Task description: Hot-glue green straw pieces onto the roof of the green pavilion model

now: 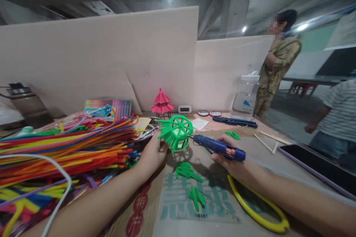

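My left hand (156, 149) grips a green pipe-cleaner model (182, 127) from its left side; it has a spoked ring and a fringe of short strips. In my right hand (232, 161) is a blue hot glue gun (218, 146), its nozzle pointing left at the model's right edge. Whether the tip touches it I cannot tell. Below the model lie short cut green pipe-cleaner pieces (187, 171), with more green pieces (197, 197) nearer me. The fingertips of my left hand are partly hidden behind the model.
Bundles of colourful pipe cleaners (69, 152) cover the left side. Behind stand a pink pagoda model (161, 102), a small clock (184, 109) and a plastic jug (245, 96). A phone (319, 170) and a yellow loop (258, 209) lie at right. Two people stand beyond the table.
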A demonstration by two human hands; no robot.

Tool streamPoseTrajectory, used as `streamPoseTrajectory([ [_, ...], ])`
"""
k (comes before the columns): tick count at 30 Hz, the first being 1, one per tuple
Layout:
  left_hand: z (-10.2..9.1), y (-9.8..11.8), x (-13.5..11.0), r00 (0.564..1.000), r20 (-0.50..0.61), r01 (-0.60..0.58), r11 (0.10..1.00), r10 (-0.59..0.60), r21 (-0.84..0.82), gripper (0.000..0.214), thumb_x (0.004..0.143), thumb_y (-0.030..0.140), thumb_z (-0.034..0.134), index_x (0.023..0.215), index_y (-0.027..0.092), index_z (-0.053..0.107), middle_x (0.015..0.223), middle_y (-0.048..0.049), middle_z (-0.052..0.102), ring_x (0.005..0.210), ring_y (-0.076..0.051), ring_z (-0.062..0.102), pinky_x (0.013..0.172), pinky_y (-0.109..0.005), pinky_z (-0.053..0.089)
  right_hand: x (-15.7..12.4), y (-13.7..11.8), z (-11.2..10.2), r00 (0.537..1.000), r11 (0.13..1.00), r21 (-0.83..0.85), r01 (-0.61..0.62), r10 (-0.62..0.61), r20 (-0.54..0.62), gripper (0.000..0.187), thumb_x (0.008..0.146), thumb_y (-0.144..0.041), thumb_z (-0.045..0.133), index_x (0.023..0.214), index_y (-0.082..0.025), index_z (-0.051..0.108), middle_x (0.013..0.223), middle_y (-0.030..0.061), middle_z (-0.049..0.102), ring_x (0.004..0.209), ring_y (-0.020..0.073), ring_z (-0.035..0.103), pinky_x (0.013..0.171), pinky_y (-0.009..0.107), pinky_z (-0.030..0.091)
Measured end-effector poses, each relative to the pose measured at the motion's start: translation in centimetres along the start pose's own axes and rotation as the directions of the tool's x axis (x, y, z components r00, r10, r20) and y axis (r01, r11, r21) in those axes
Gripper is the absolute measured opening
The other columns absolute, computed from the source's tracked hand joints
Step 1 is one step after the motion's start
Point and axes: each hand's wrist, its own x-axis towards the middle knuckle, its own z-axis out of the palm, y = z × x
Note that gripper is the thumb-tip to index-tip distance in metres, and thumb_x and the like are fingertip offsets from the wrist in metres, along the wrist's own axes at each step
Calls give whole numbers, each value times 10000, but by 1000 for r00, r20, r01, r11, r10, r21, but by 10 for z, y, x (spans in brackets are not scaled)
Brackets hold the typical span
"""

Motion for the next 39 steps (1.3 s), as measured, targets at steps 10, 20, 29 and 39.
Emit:
streamPoseTrajectory([
  [10, 2, -3, 0, 1000, 3, -14, 999, 14, -39, 431, 826, 89, 500, 1246, 168, 556, 1190, -105, 667, 1175, -258, 584, 1100, -457, 403, -2, 8, 4, 1000, 996, 80, 30, -30, 0, 246, 816, -443, 667, 853, -223, 563, 792, 34, 725, 680, 201, 656, 616, 320, 499],
  [20, 0, 2, 1, 999, 5, 42, 999, -42, -20, 318, 809, 90, 487, 1086, 168, 620, 1074, -91, 687, 1075, -257, 627, 1018, -449, 471, -3, 22, 6, 999, 996, 86, 36, -37, 5, 233, 825, -418, 674, 883, -224, 557, 858, 52, 739, 754, 220, 678, 648, 320, 503],
  [29, -1, 3, 0, 1000, -7, -6, 1000, 6, 21, 388, 781, 72, 500, 1138, 184, 601, 1061, -74, 655, 1040, -244, 596, 1068, -460, 432, -2, 9, 5, 992, 998, 26, 65, -61, -114, 278, 783, -430, 696, 915, -233, 551, 757, 13, 665, 631, 175, 607, 563, 276, 457],
  [39, -1, 7, 1, 1000, 11, -23, 1000, 23, 13, 444, 803, 66, 482, 1220, 179, 586, 1293, -100, 618, 1250, -268, 533, 1123, -462, 387, -1, -6, 1, 992, 997, 6, -78, 78, -103, 342, 682, -453, 749, 877, -246, 558, 690, -10, 652, 575, 172, 574, 537, 283, 444],
])
